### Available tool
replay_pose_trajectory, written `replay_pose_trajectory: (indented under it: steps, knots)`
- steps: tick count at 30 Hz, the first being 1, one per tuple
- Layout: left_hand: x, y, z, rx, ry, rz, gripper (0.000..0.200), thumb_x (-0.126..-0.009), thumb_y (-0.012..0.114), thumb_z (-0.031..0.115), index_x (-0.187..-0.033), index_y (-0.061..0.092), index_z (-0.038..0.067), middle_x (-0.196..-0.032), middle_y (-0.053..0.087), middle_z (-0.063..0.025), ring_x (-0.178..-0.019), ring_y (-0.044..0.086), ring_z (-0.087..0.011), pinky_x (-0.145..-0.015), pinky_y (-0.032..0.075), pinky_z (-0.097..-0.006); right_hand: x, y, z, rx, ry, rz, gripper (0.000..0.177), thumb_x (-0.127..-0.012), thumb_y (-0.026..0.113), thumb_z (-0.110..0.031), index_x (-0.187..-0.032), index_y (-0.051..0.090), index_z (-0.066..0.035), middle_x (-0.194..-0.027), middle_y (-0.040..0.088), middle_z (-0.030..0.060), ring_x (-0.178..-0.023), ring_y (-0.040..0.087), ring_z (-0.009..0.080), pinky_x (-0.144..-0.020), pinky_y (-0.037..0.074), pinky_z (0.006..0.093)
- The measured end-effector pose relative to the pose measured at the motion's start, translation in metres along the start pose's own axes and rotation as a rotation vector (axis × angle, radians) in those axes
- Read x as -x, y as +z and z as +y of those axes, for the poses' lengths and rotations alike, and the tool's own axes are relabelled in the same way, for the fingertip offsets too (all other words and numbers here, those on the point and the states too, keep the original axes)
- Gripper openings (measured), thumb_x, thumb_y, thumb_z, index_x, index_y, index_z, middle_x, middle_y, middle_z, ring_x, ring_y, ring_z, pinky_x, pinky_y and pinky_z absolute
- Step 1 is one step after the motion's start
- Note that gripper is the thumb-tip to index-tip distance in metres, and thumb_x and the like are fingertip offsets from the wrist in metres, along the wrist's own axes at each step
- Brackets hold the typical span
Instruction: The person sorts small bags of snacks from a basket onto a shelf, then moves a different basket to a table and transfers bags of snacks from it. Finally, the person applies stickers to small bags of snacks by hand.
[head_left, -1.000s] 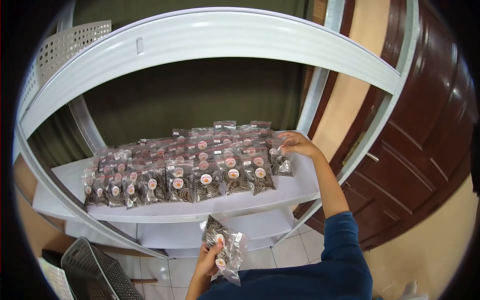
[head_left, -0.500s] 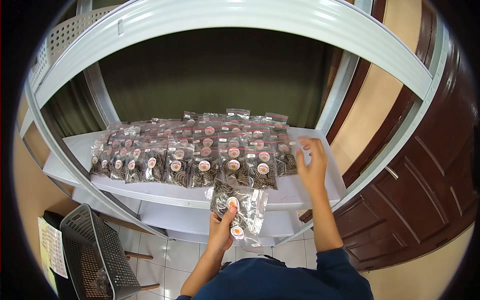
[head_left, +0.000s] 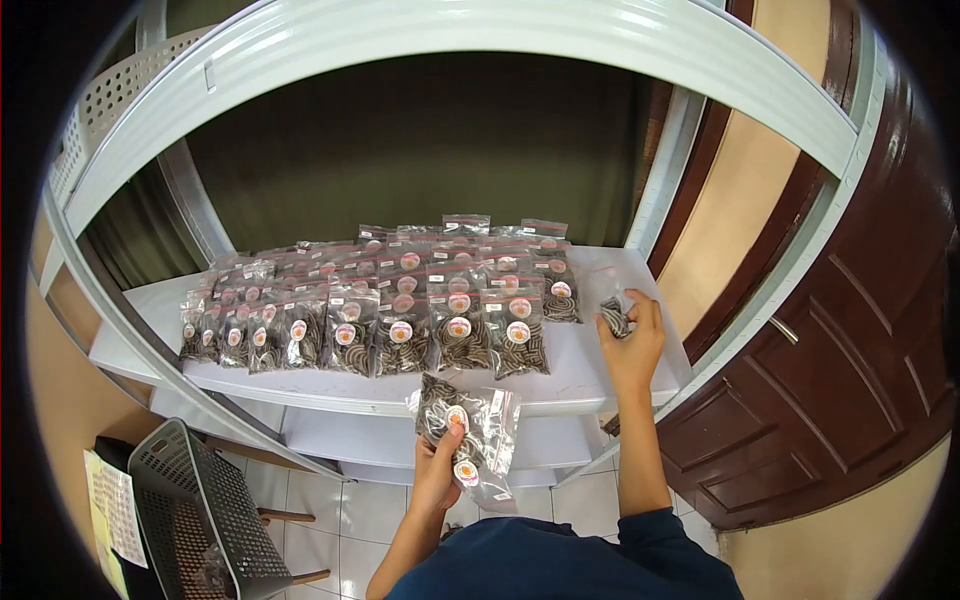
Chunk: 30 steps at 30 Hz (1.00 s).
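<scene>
My left hand (head_left: 437, 470) holds clear zip bags (head_left: 487, 432) of dark striped curved pieces in front of the shelf edge. The thumb presses near a round white-and-orange label, and a second label shows below it. At the right end of the shelf, my right hand (head_left: 634, 340) has its fingers closed around another small zip bag (head_left: 614, 316) of the same pieces. Left of that hand, rows of similar labelled bags (head_left: 518, 340) stand upright on the white shelf (head_left: 585, 370). The bag at the row's right end (head_left: 561, 300) is closest to my right hand.
A white metal beam (head_left: 470, 30) crosses above the shelf, with posts at both sides. A grey perforated basket (head_left: 235, 510) stands at lower left beside printed sheets (head_left: 115, 500). A brown door (head_left: 830, 400) is at the right, and a lower shelf (head_left: 380, 435) lies beneath.
My right hand has moved slightly down and closed; a zip bag now shows in its fingers. My left hand keeps its bags, a little lower in view. The view has shifted slightly.
</scene>
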<state>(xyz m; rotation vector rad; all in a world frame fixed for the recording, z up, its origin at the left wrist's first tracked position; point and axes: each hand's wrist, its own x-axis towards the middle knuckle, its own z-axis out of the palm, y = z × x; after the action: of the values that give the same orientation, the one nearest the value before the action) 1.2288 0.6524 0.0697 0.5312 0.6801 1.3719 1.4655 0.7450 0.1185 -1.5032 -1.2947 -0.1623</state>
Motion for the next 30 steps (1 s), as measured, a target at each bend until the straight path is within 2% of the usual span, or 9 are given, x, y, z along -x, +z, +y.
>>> replay_pose_trajectory:
  steps: [2, 6, 12, 17, 19, 24, 26, 27, 30]
  knots:
    - [0.000, 0.000, -0.002, 0.000, -0.008, -0.015, 0.023, -0.080, 0.053, 0.008, -0.100, 0.047, 0.001, -0.091, 0.056, -0.0078, -0.077, 0.057, -0.0138, -0.066, 0.049, -0.0278, 0.008, 0.002, -0.013, 0.237, -0.190, 0.055, 0.039, -0.059, 0.065, -0.006, -0.094, 0.051, -0.002, -0.084, 0.048, 0.0089, -0.068, 0.054, 0.0238, -0.059, 0.046, 0.0335]
    - [0.002, -0.001, -0.006, 0.003, -0.033, -0.033, 0.022, -0.079, 0.053, 0.008, -0.099, 0.048, 0.001, -0.090, 0.056, -0.0075, -0.077, 0.057, -0.0135, -0.066, 0.049, -0.0276, 0.014, 0.028, -0.033, 0.374, -0.060, -0.225, 0.043, -0.058, 0.065, -0.009, -0.099, 0.053, -0.007, -0.100, 0.045, 0.0109, -0.097, 0.046, 0.0268, -0.066, 0.047, 0.0348]
    - [0.003, -0.013, -0.009, -0.047, -0.010, -0.020, 0.022, -0.082, 0.050, 0.014, -0.101, 0.048, 0.002, -0.088, 0.058, -0.0074, -0.073, 0.059, -0.0152, -0.063, 0.050, -0.0283, 0.017, 0.003, -0.030, 0.101, -0.067, -0.523, 0.060, -0.057, 0.068, -0.016, -0.112, 0.048, -0.009, -0.118, 0.039, 0.0141, -0.105, 0.040, 0.0319, -0.084, 0.040, 0.0370]
    - [0.009, -0.008, -0.005, 0.014, -0.047, -0.029, 0.020, -0.080, 0.054, 0.008, -0.098, 0.049, 0.001, -0.089, 0.056, -0.0063, -0.075, 0.056, -0.0118, -0.064, 0.048, -0.0266, 0.020, 0.013, 0.001, -0.077, -0.095, -0.487, 0.056, -0.058, 0.068, -0.017, -0.110, 0.049, -0.010, -0.114, 0.042, 0.0139, -0.102, 0.043, 0.0304, -0.085, 0.037, 0.0381]
    - [0.007, -0.007, -0.006, 0.009, -0.043, -0.033, 0.020, -0.080, 0.054, 0.008, -0.098, 0.049, 0.001, -0.088, 0.056, -0.0062, -0.075, 0.056, -0.0113, -0.064, 0.048, -0.0261, 0.025, 0.016, -0.003, 0.025, -0.109, -0.354, 0.054, -0.060, 0.069, -0.022, -0.108, 0.050, -0.011, -0.112, 0.043, 0.0131, -0.098, 0.046, 0.0298, -0.080, 0.036, 0.0405]
    - [-0.005, -0.001, -0.006, -0.041, 0.018, -0.019, 0.023, -0.079, 0.055, 0.008, -0.100, 0.049, 0.001, -0.089, 0.056, -0.0055, -0.076, 0.055, -0.0104, -0.065, 0.046, -0.0246, 0.036, 0.018, -0.019, 0.171, -0.068, -0.306, 0.048, -0.065, 0.067, -0.031, -0.104, 0.052, -0.008, -0.110, 0.044, 0.0132, -0.097, 0.046, 0.0292, -0.077, 0.035, 0.0420]
    - [-0.011, 0.005, -0.005, -0.019, 0.051, -0.017, 0.023, -0.079, 0.056, 0.009, -0.100, 0.049, 0.001, -0.091, 0.056, -0.0056, -0.077, 0.055, -0.0104, -0.066, 0.046, -0.0251, 0.038, 0.012, -0.027, 0.141, -0.225, 0.007, 0.044, -0.069, 0.064, -0.032, -0.103, 0.052, -0.006, -0.112, 0.043, 0.0134, -0.096, 0.046, 0.0293, -0.078, 0.035, 0.0420]
    - [-0.011, 0.013, -0.003, 0.021, 0.103, 0.018, 0.022, -0.079, 0.056, 0.009, -0.099, 0.050, 0.000, -0.090, 0.056, -0.0055, -0.077, 0.054, -0.0103, -0.067, 0.046, -0.0251, 0.046, 0.004, -0.036, 0.023, -0.247, 0.016, 0.040, -0.073, 0.060, -0.028, -0.103, 0.052, -0.003, -0.107, 0.048, 0.0138, -0.093, 0.049, 0.0277, -0.078, 0.036, 0.0389]
    - [-0.013, 0.023, -0.003, 0.068, 0.162, 0.054, 0.022, -0.079, 0.056, 0.009, -0.098, 0.051, 0.000, -0.091, 0.056, -0.0057, -0.079, 0.054, -0.0100, -0.068, 0.045, -0.0248, 0.085, -0.018, -0.060, -0.666, -0.021, -0.419, 0.030, -0.075, 0.058, -0.019, -0.098, 0.053, -0.001, -0.094, 0.054, 0.0110, -0.089, 0.050, 0.0199, -0.079, 0.037, 0.0325]
